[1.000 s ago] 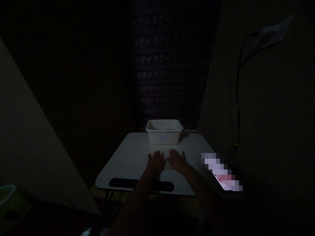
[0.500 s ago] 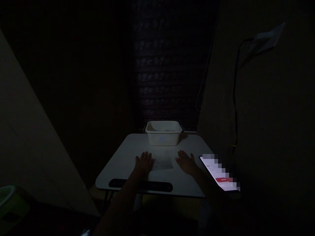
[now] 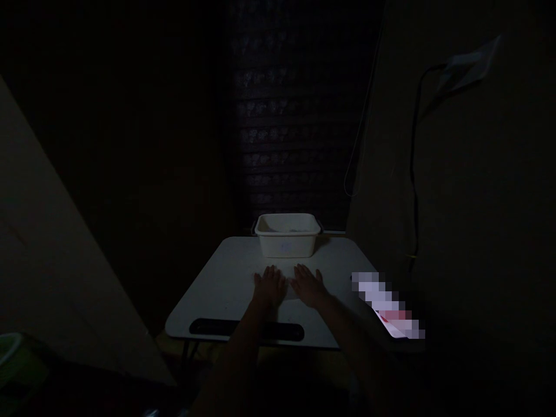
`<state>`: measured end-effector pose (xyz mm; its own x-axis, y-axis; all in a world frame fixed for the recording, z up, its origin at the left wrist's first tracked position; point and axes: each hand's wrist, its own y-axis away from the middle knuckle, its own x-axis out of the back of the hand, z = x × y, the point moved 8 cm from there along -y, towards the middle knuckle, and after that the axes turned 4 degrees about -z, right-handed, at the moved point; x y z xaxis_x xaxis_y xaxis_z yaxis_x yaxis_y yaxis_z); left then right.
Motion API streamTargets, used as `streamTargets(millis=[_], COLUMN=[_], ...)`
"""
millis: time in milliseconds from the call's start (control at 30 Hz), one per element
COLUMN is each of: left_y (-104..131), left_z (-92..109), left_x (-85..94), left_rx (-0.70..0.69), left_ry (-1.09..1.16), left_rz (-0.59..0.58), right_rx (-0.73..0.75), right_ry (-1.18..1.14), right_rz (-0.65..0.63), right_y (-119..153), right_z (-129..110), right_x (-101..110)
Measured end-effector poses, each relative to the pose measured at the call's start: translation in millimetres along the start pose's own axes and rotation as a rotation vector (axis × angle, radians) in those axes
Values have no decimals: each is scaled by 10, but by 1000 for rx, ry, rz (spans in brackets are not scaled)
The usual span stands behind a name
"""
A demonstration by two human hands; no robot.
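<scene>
In dim light, my left hand (image 3: 269,287) lies flat on the white table (image 3: 217,284), fingers spread. My right hand (image 3: 308,286) rests close to its right, also flat with the fingers apart. Between and partly under the two hands is a thin, pale, see-through sheet (image 3: 292,293), its sides covered by them. Neither hand grips anything. Just beyond the hands stands a white tub (image 3: 287,245) with side handles; its contents are too dark to make out.
A lit phone or tablet (image 3: 391,307) lies at the right of the table. Along the near edge runs a dark slot (image 3: 212,326). A cable (image 3: 413,174) hangs on the right wall. A green basket (image 3: 19,362) stands at lower left.
Both hands have moved inward over the sheet, the left one to the right and the right one to the left, so they now lie close together. The view has shifted slightly.
</scene>
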<state>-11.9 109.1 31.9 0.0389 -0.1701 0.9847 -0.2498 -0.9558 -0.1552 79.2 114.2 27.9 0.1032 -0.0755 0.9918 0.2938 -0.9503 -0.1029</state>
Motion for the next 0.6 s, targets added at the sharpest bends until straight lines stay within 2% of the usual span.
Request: streamTargets(millis=[133,267,600], left_y=[6,32,220], left_z=[47,13,-66], left_x=[2,14,205], left_rx=[-33,-48,-74], left_ry=[11,12,-6], left_rz=[-27,-22,11], right_rx=[22,57,-24], right_ry=[14,31,67], right_rz=[-25,-15,-11], right_y=[13,48,54], right_z=[-37,2,281], right_x=[-38,-14,-44])
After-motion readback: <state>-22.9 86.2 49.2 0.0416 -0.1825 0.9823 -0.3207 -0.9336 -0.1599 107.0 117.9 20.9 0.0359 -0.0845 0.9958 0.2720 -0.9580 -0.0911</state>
